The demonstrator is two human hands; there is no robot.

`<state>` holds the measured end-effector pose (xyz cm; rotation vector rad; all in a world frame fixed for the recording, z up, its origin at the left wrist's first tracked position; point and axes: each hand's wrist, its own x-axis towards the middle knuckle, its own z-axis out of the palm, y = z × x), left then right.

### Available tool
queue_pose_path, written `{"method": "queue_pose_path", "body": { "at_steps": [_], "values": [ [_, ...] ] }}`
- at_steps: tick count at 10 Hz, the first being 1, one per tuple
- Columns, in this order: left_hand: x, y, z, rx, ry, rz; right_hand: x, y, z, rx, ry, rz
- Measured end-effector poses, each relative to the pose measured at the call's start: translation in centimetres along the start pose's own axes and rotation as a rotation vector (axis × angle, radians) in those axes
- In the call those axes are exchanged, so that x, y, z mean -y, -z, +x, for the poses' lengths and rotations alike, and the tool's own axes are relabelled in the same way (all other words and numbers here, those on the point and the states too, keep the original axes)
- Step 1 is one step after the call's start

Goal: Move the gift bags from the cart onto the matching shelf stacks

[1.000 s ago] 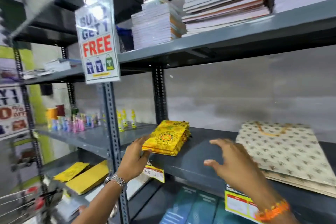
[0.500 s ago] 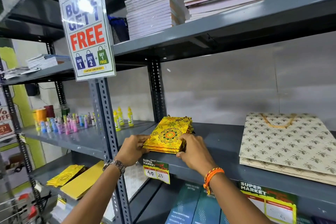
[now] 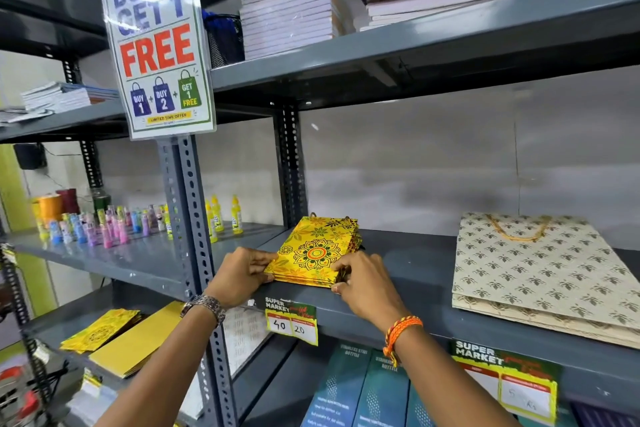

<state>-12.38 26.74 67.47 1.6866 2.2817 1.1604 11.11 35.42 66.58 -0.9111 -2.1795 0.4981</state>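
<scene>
A small stack of yellow gift bags [image 3: 313, 251] with a mandala print lies flat at the left end of the grey middle shelf [image 3: 412, 274]. My left hand [image 3: 239, 276] grips the stack's near left corner. My right hand [image 3: 363, 282] pinches its near right corner. A larger stack of cream gift bags [image 3: 533, 274] with a leaf pattern and a gold cord handle lies on the same shelf to the right, apart from the yellow stack. The cart shows only as wire and red parts at the bottom left [image 3: 20, 392].
A "Buy 2 Get 1 Free" sign [image 3: 156, 42] hangs on the upright post [image 3: 188, 218]. Notebook stacks [image 3: 287, 7] fill the shelf above. Small bottles [image 3: 114, 225] stand on the left shelf. More yellow bags [image 3: 114, 336] lie below left; teal boxes [image 3: 360, 388] stand below.
My right hand came in from the right and closed on the yellow stack's corner. Both hands now hold the stack, which has been squared up near the shelf's front edge.
</scene>
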Motion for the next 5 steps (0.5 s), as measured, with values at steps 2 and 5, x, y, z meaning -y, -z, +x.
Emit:
{"method": "queue_pose_path", "body": {
  "at_steps": [2, 5],
  "values": [
    [0.1, -0.3, 0.4, 0.03, -0.017, 0.068, -0.2, -0.5, 0.1, -0.018, -0.024, 0.047],
    [-2.2, -0.7, -0.7, -0.234, -0.02, 0.142, 0.5, 2.9, -1.3, -0.104, -0.074, 0.236]
  ]
}}
